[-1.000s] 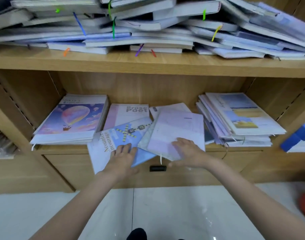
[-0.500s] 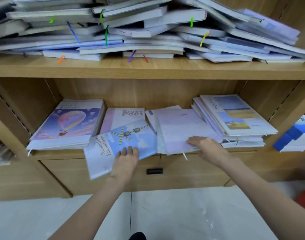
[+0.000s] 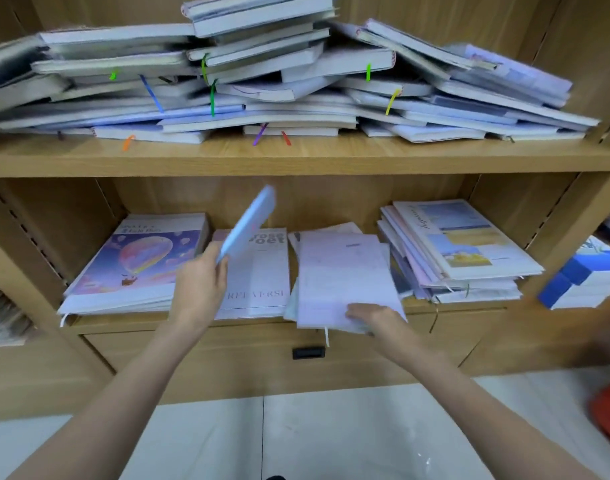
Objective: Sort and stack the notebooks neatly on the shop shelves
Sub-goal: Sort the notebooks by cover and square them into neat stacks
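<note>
Sorting notebooks on the lower shelf point(image 3: 331, 325)

The left hand point(image 3: 199, 289) grasps a tilted blue notebook point(image 3: 250, 221) above the "Prose Poet" notebook point(image 3: 262, 271); the right hand point(image 3: 373, 317) lies with relaxed fingers on the pale lilac notebook point(image 3: 341, 271).

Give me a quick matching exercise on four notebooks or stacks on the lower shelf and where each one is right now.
Things:
1. balloon-cover stack
2. light blue notebook
3. pale lilac notebook
4. landscape-cover stack

Places:
A. far right of the lower shelf
B. lifted and tilted in the left hand
C. far left of the lower shelf
D. under the right hand, right of centre

Pairs: 1-C, 2-B, 3-D, 4-A
</note>
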Tool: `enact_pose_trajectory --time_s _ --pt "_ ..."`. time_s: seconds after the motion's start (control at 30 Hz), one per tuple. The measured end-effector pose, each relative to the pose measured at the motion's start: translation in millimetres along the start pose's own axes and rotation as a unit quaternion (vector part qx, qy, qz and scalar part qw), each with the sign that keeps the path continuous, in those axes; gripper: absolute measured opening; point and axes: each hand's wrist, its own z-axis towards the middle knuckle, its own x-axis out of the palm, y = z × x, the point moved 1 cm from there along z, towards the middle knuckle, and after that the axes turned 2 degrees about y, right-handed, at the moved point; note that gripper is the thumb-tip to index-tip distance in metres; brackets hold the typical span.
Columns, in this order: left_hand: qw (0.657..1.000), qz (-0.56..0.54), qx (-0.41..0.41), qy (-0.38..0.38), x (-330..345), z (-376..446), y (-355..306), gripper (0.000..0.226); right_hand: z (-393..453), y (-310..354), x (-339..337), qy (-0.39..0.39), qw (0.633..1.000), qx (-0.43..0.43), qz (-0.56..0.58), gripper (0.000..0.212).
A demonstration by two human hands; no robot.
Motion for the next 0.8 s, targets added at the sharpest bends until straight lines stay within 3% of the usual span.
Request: enact_pose_trajectory --time_s 0.07,0.1,0.13,0.17,0.2,0.23,0.3,0.37,0.4,0.43,0.5,0.63,0.7,0.73,0.8 --pt "0.998 0.013 0.060 0.015 5 -11 2 0.013 0 -4 -3 -0.032 0.995 0.022 0.095 0.047" --pt "0.996 0.015 0.085 0.014 7 -14 3 0.014 -2 -6 -12 -0.052 0.968 0.055 0.238 0.044" --pt "0.994 0.020 0.107 0.004 6 -15 3 0.016 -4 -5 -24 -0.060 0.903 0.085 0.416 0.040" --pt "0.991 0.022 0.129 -0.013 4 -15 1 0.018 -5 -2 -34 -0.048 0.800 0.103 0.589 0.039" --pt "0.987 0.025 0.158 -0.032 0 -15 -5 0.018 -6 2 -42 -0.027 0.704 0.110 0.701 0.043" --pt "0.979 0.029 0.194 -0.053 -2 -13 -13 0.019 -6 8 -48 -0.001 0.641 0.107 0.760 0.050" --pt "0.951 0.041 0.289 -0.097 -2 -4 -32 0.020 -2 14 -55 0.024 0.567 0.075 0.820 0.065" --pt "0.918 0.048 0.384 -0.083 5 7 -41 0.026 -2 14 -63 -0.011 0.509 0.052 0.859 0.083" --pt "0.907 0.061 0.411 -0.069 12 10 -42 0.033 -3 12 -66 -0.031 0.505 0.057 0.861 0.083" --pt "0.902 0.071 0.422 -0.052 20 10 -39 0.041 -6 10 -69 -0.051 0.524 0.071 0.847 0.071" --pt "0.904 0.079 0.419 -0.028 33 8 -33 0.050 -10 1 -71 -0.112 0.590 0.115 0.792 0.035" --pt "0.920 0.103 0.375 -0.052 46 8 -38 0.047 -16 -4 -80 -0.204 0.600 0.066 0.771 0.038" --pt "0.960 0.095 0.262 -0.042 55 17 -43 0.043 -18 -3 -82 -0.233 0.594 0.034 0.769 0.037" --pt "0.981 0.084 0.173 0.003 60 21 -46 0.043 -17 -6 -77 -0.250 0.613 0.037 0.749 0.037" --pt "0.984 0.008 -0.039 0.175 78 20 -47 0.045 -17 -14 -54 -0.287 0.701 0.096 0.646 0.034"
